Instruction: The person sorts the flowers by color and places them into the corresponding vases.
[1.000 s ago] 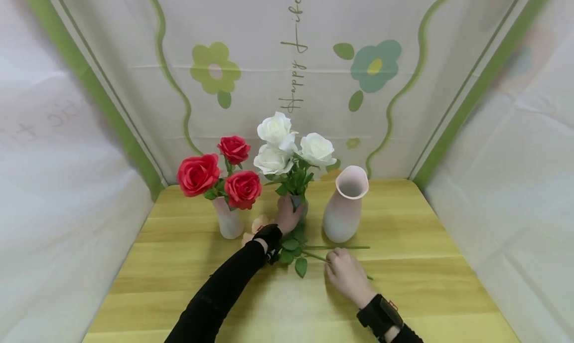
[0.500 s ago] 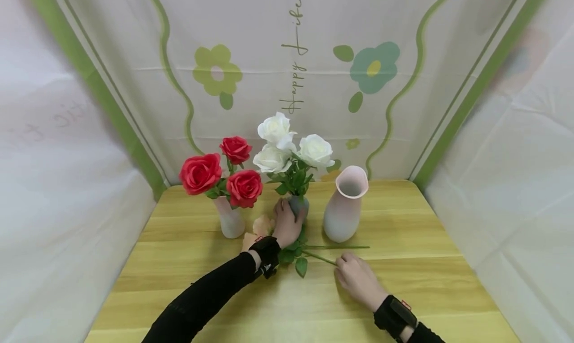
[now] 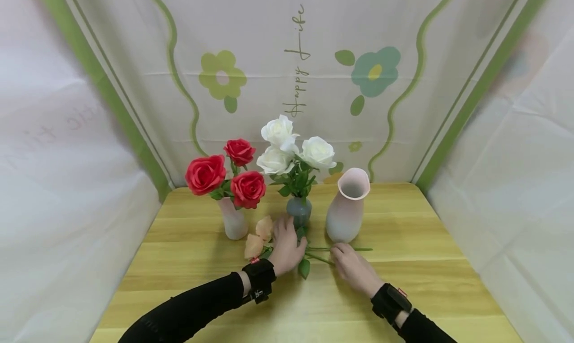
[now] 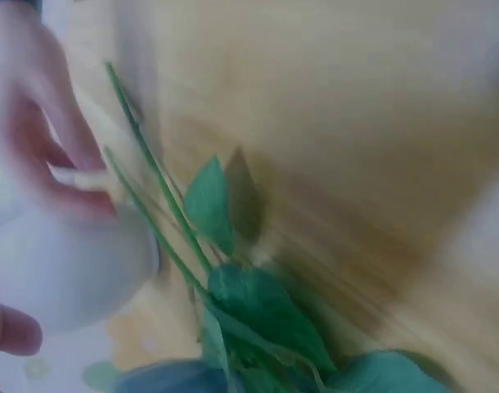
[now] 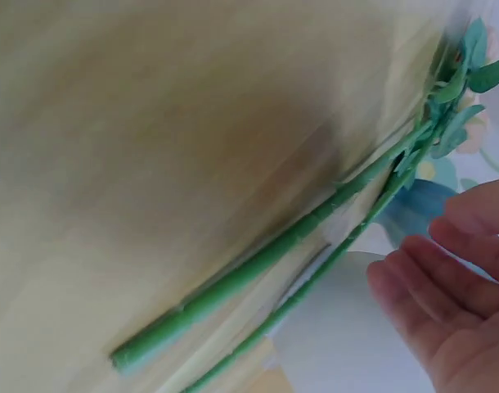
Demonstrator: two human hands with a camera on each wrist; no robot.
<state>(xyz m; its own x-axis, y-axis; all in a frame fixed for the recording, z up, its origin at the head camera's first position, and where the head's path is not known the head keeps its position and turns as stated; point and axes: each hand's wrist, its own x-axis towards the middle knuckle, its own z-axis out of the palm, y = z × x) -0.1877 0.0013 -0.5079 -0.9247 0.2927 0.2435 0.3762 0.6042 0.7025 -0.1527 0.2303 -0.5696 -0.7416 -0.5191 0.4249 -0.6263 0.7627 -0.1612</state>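
Observation:
Two peach roses (image 3: 254,247) lie on the table, their green stems (image 3: 320,258) pointing right. My left hand (image 3: 287,248) is over their leaves (image 4: 270,315), fingers extended; contact is hard to tell. My right hand (image 3: 356,270) hovers by the stem ends. In the right wrist view its bent fingers (image 5: 446,286) are beside the stems, with nothing between them. Behind my left hand, a blue-grey vase (image 3: 299,211) holds three white roses (image 3: 318,152). Close behind my right hand stands a large pink-and-white vase (image 3: 345,218) with no flowers in it.
At the left, a small pink-and-white vase (image 3: 234,222) holds three red roses (image 3: 205,174). The wooden table (image 3: 430,263) ends at a printed cloth backdrop (image 3: 264,29), with white cloth on both sides.
My left hand has let go of the blue-grey vase and come down toward me to the peach roses' leaves. My right hand moved right along the stems, then slightly back toward the large vase.

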